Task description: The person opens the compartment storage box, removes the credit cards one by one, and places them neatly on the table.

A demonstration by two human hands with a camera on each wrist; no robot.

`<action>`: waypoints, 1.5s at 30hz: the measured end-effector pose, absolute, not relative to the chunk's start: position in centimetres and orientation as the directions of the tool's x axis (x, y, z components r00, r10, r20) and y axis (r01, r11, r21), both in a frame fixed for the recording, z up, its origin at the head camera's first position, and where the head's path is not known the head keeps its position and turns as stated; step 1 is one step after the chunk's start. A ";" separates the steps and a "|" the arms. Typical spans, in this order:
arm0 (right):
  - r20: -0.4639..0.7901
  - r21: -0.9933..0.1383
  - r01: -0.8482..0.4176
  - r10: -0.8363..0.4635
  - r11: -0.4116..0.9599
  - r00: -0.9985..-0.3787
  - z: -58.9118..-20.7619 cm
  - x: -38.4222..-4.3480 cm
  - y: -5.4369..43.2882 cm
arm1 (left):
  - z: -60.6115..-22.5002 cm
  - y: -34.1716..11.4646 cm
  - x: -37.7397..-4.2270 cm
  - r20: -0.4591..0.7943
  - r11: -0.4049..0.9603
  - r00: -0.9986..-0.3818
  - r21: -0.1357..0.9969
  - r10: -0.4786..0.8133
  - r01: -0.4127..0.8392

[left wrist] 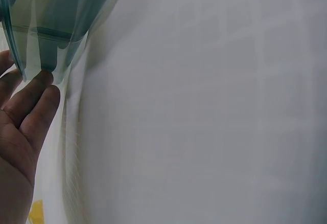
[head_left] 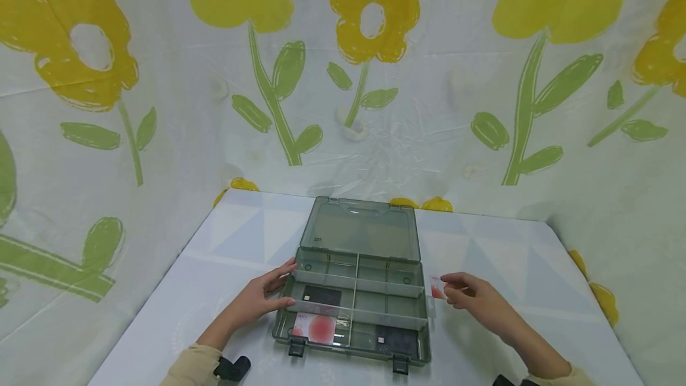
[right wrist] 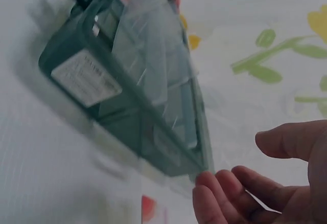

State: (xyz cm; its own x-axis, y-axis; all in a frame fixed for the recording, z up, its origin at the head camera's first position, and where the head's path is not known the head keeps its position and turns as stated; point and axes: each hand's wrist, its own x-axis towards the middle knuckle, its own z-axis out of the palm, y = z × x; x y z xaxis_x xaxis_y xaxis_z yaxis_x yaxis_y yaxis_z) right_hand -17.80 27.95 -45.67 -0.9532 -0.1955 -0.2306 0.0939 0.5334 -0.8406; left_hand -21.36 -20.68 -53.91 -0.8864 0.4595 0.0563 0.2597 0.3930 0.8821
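Observation:
A grey-green translucent compartment box lies on the table with its lid tipped back. My left hand is at the box's left side, extended fingers touching the wall and thumb reaching over the rim; in the left wrist view its fingertips meet the plastic. To the right of the box, my right hand hovers with thumb and fingers apart. Close by its fingertips is a white card with a red pattern, partly hidden by the hand in the head view. The right wrist view shows that card's corner below the box's end.
Inside the box, a white card with a red circle lies front left, a dark card behind it, and another dark card front right. Two latches hang at the front edge. A flower-print curtain surrounds the table.

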 end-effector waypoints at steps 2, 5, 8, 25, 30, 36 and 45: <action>-0.244 -0.872 0.093 -0.261 0.480 -0.934 -45.3 -17.6 27.7 | -53.9 -20.7 -21.4 0.059 0.388 -0.884 0.884 0.463 0.262; -0.260 -0.909 0.105 -0.352 0.404 -0.899 -44.7 -17.4 27.3 | -53.9 -20.7 -21.4 0.069 0.385 -0.883 0.882 0.464 0.271; -0.288 -0.926 0.138 -0.420 0.352 -0.860 -44.3 -17.2 26.9 | -53.8 -20.7 -21.4 0.068 0.389 -0.885 0.881 0.460 0.270; -0.408 -0.903 0.389 -0.641 0.179 -0.650 -43.7 -15.4 24.6 | -53.5 -20.6 -21.3 0.054 0.384 -0.883 0.887 0.466 0.257; -0.479 -0.858 0.478 -0.627 0.188 -0.614 -43.7 -14.9 23.8 | -53.5 -20.6 -21.3 0.057 0.387 -0.885 0.885 0.462 0.258; -0.544 -0.811 0.552 -0.593 0.193 -0.593 -44.0 -14.4 22.5 | -53.6 -20.6 -21.4 0.057 0.390 -0.884 0.883 0.464 0.262; -0.622 -0.763 0.612 -0.499 0.211 -0.604 -45.0 -14.6 20.6 | -53.6 -20.6 -21.3 0.062 0.394 -0.884 0.879 0.463 0.268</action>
